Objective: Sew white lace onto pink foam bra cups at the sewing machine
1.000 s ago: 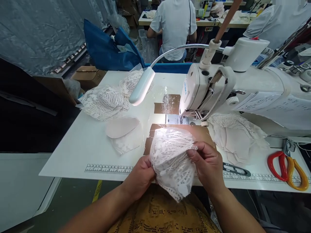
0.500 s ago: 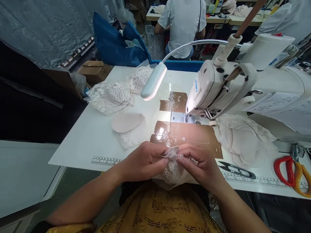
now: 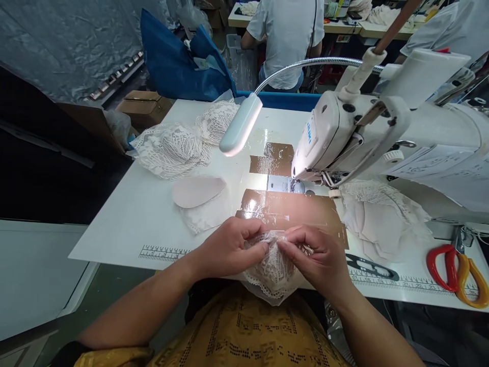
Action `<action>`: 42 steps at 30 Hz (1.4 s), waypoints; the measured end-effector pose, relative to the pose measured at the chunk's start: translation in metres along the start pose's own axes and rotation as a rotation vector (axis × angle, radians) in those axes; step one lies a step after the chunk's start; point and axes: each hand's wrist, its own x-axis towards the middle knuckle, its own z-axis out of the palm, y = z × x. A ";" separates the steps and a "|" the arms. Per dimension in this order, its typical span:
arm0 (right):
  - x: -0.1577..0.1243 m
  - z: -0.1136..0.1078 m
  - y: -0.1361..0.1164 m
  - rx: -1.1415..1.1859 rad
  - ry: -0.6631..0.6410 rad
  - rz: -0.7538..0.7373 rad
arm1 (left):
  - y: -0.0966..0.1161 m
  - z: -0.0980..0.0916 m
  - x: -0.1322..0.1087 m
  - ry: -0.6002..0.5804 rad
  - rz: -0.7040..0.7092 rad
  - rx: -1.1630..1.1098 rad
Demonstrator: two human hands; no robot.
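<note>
A white lace cup piece [image 3: 273, 270] hangs between my two hands at the table's front edge, its scalloped rim over my lap. My left hand [image 3: 239, 250] pinches its upper left side between thumb and fingers. On the upper right side, my right hand [image 3: 315, 255] pinches the lace with thumb and forefinger. Just beyond lies brown tape [image 3: 290, 209] stuck on the tabletop. Behind it stands a white sewing machine [image 3: 324, 137], its needle area lit by a lamp [image 3: 241, 125].
Lace cups [image 3: 171, 150] lie at the back left, with smooth pads [image 3: 199, 192] nearer. More lace pieces [image 3: 382, 219] sit under the machine arm. Black thread snips [image 3: 372, 267] and red-and-orange-handled scissors [image 3: 456, 270] lie at right. A co-worker [image 3: 288, 46] sits beyond the table.
The lace piece has been spread flatter, and more of its scalloped edge now shows below my hands. Both hands stay pinched on it. The view has shifted slightly.
</note>
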 end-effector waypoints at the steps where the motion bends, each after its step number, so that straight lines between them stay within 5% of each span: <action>1: 0.000 0.000 0.000 -0.013 0.005 0.005 | -0.001 0.000 0.000 0.012 -0.010 0.006; 16: 0.005 -0.002 -0.001 -0.004 -0.041 0.105 | -0.005 0.003 0.008 -0.111 -0.043 -0.278; 28: 0.016 -0.014 -0.007 0.201 -0.236 0.203 | -0.004 -0.007 0.017 -0.254 -0.059 -0.458; 34: 0.017 -0.014 0.004 0.483 -0.299 0.317 | -0.002 0.007 0.026 -0.151 -0.025 -0.539; 38: 0.019 -0.016 0.014 0.613 -0.302 0.450 | -0.001 0.013 0.026 -0.026 -0.129 -0.735; 42: 0.017 -0.035 0.024 0.530 -0.184 0.492 | 0.003 -0.025 0.018 0.397 -0.203 -0.538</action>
